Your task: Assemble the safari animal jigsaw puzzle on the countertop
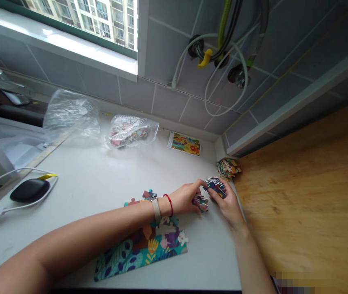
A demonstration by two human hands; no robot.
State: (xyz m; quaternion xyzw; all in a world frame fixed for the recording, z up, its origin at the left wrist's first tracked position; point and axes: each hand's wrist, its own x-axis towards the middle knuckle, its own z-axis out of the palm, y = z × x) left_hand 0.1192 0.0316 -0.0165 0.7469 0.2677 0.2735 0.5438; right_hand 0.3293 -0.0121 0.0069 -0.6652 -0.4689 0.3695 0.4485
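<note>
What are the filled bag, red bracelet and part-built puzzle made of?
Filled bag: thin clear plastic, glossy; crinkles catch bright highlights. Red bracelet: probably cord, matte; thin band, no visible glare. Part-built puzzle: likely printed cardboard, low sheen; flat interlocking pieces, no glare.

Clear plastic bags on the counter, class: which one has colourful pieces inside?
The bag nearer the printed card: this bag shows colourful pieces through it; the other bag shows none.

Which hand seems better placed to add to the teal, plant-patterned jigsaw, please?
Probably the left hand: it holds multicoloured jigsaw pieces and is nearer the jigsaw; the right hand, farther, holds a dark-blue patterned stack.
</note>
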